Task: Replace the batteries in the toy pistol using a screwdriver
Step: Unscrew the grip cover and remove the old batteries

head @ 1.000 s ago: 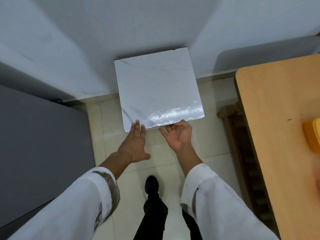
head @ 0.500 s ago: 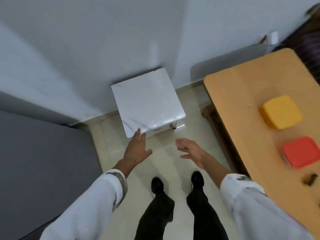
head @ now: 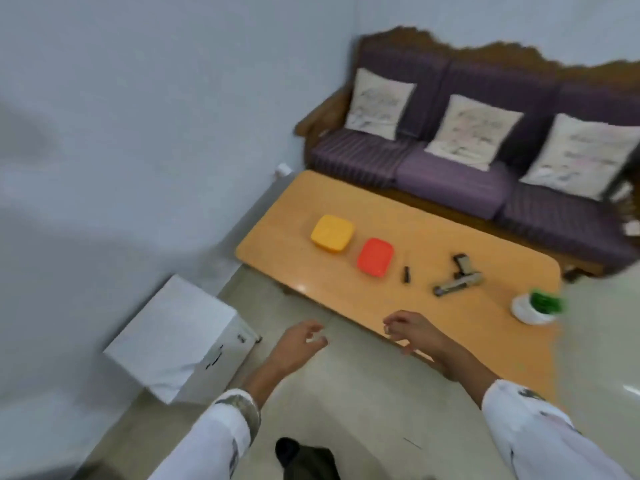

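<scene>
Pistol [head: 463, 280] | grey-tan, blurred | lying flat on table [head: 346, 289]

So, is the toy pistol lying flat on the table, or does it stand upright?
Lying flat. The toy pistol rests on its side on the table, with its barrel and grip both along the tabletop.

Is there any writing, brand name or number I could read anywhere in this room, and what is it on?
No text can be read here; the whole picture is motion-blurred.
Cushions on the sofa: faint grey and pink print, perhaps lettering, too blurred to read.
White cabinet: small dark marks on its front, too small to tell.
Yellow box, red box, toy pistol: no label visible.
</scene>
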